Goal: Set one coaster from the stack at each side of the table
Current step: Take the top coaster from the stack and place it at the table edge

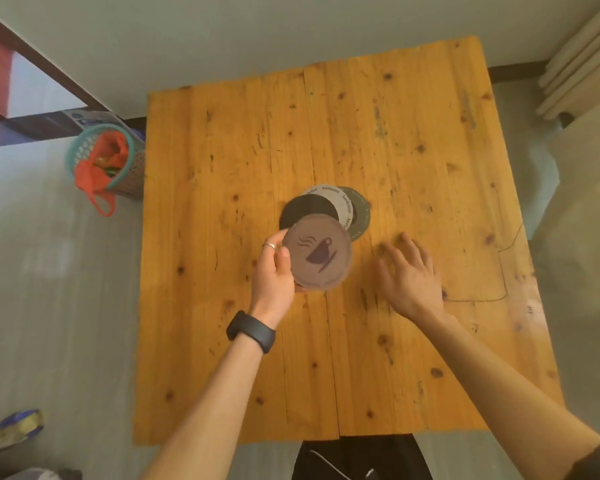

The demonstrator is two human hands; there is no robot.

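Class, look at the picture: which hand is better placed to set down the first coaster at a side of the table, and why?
Left. The left hand already grips the round brown coaster with a cup print, lifted off the fanned stack of round coasters. The right hand is open and empty over the orange wooden table.

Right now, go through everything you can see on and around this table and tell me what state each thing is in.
Brown coaster: lifted, held by the left hand.
Black coaster: flat on the table, fanned in the stack.
White coaster: flat, partly covered.
Green coaster: flat, bottom of the fan.
Right hand: open, empty, over the table.
Basket: upright on the floor, orange bag inside.
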